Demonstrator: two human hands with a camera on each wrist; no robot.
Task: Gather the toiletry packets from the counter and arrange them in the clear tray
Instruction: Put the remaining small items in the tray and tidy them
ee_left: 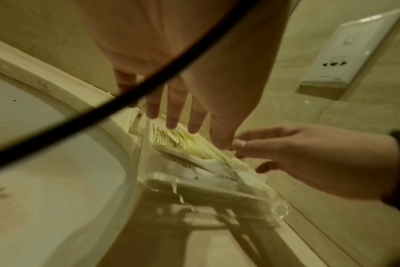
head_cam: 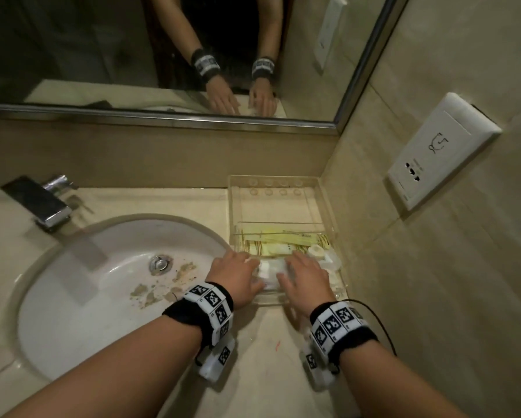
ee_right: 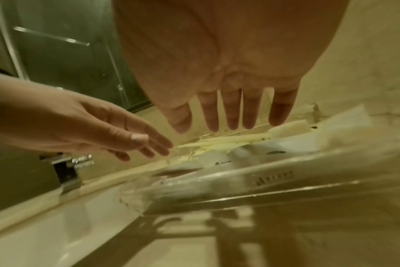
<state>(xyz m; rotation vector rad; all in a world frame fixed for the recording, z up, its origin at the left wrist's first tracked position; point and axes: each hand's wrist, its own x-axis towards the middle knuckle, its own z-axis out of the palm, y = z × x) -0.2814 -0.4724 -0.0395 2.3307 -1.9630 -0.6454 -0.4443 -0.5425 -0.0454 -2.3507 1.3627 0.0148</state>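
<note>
both hands hover low over the clear tray (head_cam: 328,206) on the worktop — left hand (head_cam: 235,274) and right hand (head_cam: 306,277) flat-fingered, grasping nothing. the packets (head_cam: 271,271) lie inside its near compartment — arranging seems nearly done; next, likely squaring them.

Head cam looks down from above; both wrist cams close, facing fwd; all share clear tray (head_cam: 279,206).

Beige counter (head_cam: 262,372): clear tray (head_cam: 235,200) in right corner beside sink (head_cam: 72,297); small red mark, maybe stain.
</note>
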